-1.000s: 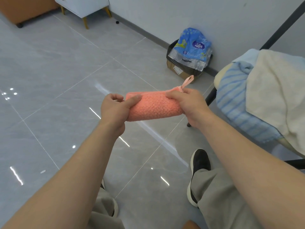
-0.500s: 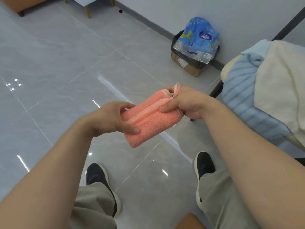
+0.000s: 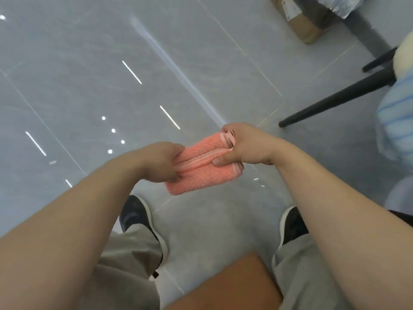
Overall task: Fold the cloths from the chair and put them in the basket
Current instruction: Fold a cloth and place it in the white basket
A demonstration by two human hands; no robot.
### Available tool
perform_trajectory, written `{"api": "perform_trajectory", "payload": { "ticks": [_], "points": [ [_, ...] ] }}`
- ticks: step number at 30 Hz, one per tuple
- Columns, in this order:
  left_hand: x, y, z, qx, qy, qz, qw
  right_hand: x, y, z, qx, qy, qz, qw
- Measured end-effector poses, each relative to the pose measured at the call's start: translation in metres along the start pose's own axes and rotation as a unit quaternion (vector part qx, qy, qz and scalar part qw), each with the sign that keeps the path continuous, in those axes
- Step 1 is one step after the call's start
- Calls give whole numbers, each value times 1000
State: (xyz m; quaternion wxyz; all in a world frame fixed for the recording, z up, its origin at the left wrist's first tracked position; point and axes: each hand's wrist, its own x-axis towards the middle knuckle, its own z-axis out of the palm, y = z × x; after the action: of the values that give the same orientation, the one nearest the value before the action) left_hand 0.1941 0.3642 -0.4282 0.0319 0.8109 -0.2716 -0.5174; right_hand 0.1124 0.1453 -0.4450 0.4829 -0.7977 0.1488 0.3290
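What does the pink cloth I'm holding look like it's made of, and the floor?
Pink cloth: likely terry or microfibre, matte, nubby pile and a smooth woven band. Floor: probably polished tile, glossy grey; it mirrors lights and shows thin joints.

One head cam, aimed steeply down at glossy grey tiled floor (image 3: 89, 86); black chair leg (image 3: 335, 100) at 2 o'clock.

probably a home, tiled floor (image 3: 89, 86), chair leg (image 3: 335, 101)

both forearms reach forward; left hand (image 3: 161, 162) and right hand (image 3: 244, 146) grip pink cloth (image 3: 202, 176) ends
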Motion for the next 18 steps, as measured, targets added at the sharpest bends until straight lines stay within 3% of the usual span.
{"api": "perform_trajectory", "payload": {
  "ticks": [8, 12, 18],
  "points": [
    [-87, -7, 54, -145, 18, -37, 989, -100, -43, 60, -93, -18, 50, 994],
    [-203, 5, 5, -167, 19, -51, 985, -187, -156, 49, -130, -25, 71, 989],
    [-374, -1, -158, -329, 71, -36, 941, -294, -391, 1, -211, 88, 17, 973]
  ]
}}
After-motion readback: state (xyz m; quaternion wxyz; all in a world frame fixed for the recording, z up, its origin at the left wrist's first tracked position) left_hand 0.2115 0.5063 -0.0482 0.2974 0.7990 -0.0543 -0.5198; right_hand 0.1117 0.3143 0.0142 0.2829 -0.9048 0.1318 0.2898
